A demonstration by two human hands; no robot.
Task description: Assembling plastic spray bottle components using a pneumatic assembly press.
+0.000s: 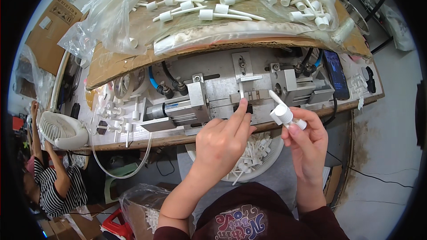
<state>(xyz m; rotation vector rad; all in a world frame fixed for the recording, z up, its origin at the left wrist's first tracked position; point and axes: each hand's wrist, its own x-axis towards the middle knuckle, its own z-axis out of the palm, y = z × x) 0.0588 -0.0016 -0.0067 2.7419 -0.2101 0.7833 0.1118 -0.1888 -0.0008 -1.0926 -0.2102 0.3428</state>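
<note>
My left hand (222, 144) reaches over the small metal fixture (254, 96) at the middle of the bench. Its index finger is stretched out, with the tip at the lower end of a thin white stem (241, 90) standing in the fixture. The other fingers lie partly behind it, and I see nothing held. To the right, my right hand (308, 144) is closed around a few white ribbed caps (282, 114). One of them has a long stem with a rounded tip, pointing up and left toward the fixture. The fingers partly hide the lower caps.
Metal cylinder clamps (180, 109) flank the fixture. A cardboard shelf (124, 64) above bears a heap of stemmed white caps (218, 11). Below the bench edge sits a round white basket (279, 153) of similar parts. A phone (336, 75) stands at right, a white fan (64, 130) at left, near another person (58, 178).
</note>
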